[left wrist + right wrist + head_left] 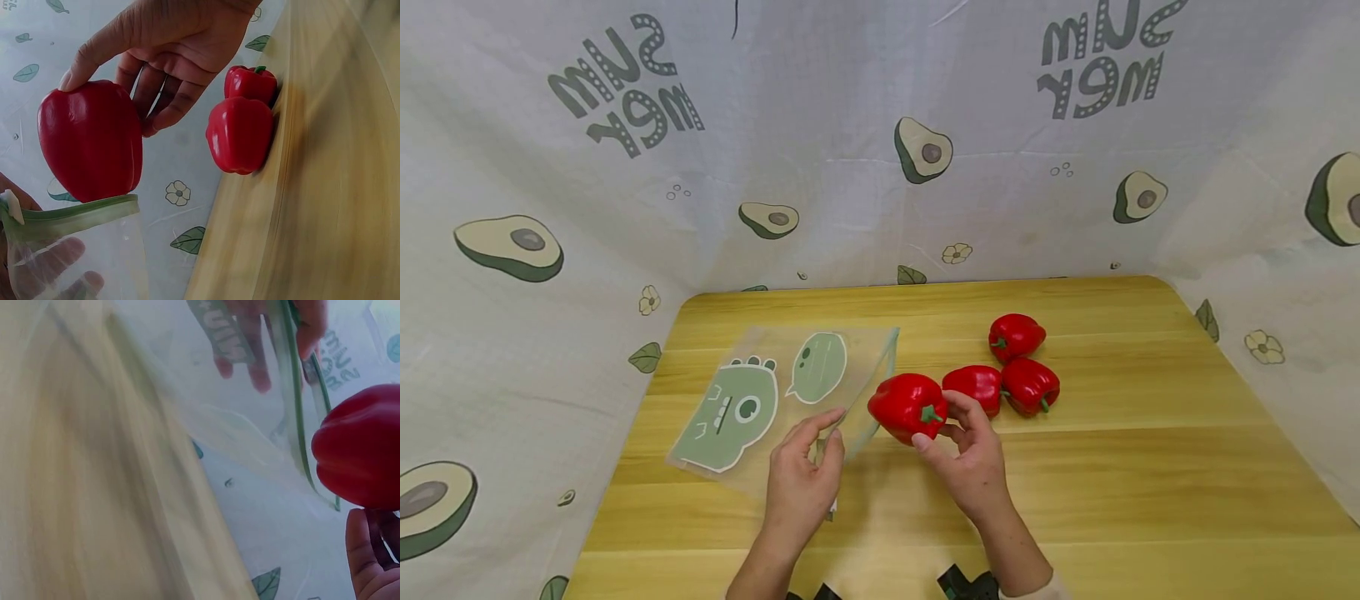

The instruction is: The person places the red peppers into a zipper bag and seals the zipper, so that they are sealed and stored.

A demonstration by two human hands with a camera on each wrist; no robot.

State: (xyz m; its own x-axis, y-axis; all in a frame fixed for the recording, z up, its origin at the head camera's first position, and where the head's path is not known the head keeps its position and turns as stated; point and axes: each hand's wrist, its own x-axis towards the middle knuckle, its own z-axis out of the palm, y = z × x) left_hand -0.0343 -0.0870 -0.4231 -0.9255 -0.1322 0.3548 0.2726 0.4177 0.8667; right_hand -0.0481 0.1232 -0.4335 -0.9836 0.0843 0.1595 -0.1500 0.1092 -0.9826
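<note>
Between thumb and fingers, my right hand point(972, 454) holds a red bell pepper point(904, 407) with a green stem, raised above the table. My left hand point(805, 471) pinches the edge of a clear zip bag point(865, 367) printed with a green dinosaur face. In the left wrist view the held pepper point(90, 140) is at the bag's green zip edge point(75, 215). The right wrist view shows the bag's mouth parted, with the pepper point(362, 447) right beside it and left-hand fingers seen through the plastic.
Three more red peppers lie grouped on the wooden table point(1112, 483) to the right: one at the back point(1017, 335), one in front on the right point(1032, 385), one on the left point(976, 387). A white cloth point(850, 83) with avocado prints surrounds the table's back and sides.
</note>
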